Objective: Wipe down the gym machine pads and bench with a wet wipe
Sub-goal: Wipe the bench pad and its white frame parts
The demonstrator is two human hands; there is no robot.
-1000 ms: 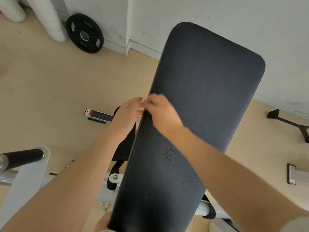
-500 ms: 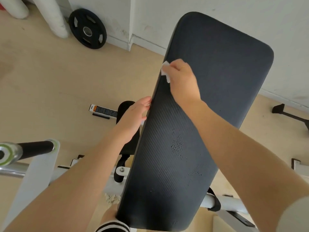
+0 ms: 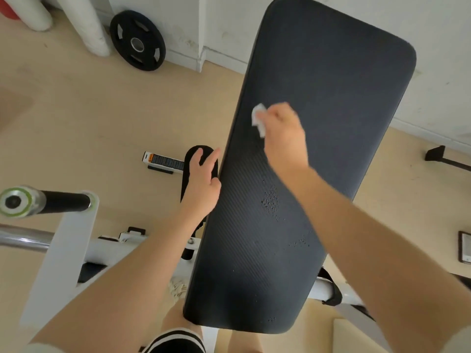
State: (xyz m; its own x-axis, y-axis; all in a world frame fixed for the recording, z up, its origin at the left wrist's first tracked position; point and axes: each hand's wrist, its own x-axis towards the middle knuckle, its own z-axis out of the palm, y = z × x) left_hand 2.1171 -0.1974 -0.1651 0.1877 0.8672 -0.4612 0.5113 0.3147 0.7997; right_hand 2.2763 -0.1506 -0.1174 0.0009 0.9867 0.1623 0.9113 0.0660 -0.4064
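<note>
A pale wooden floor [image 3: 76,118] and a scuffed white wall [image 3: 433,34] frame the long black padded surface [image 3: 344,103] of the bench, which runs away from the camera. Compared with half a second ago, the right hand [image 3: 284,138] has slid from the pad's left edge toward its middle, carrying the wet wipe [image 3: 258,119] with it. Its fingers are curled round the crumpled white wipe, which is pressed against the pad. The left hand [image 3: 201,183] has shifted a little back along the left edge; its fingers [image 3: 212,156] are straight and relaxed, lying beside the rim and gripping nothing. A patch of droplets [image 3: 270,201] sits on the ribbed nearer part of the pad.

A white label with an orange mark [image 3: 163,161] lies on the machine frame by the floor; its print is too small to read. A black weight plate [image 3: 137,40] leans against the wall. A black-gripped handle [image 3: 46,201] with a green-ringed end juts in at the left, above the white frame [image 3: 61,263]. The forearms cover part of the pad's near half.
</note>
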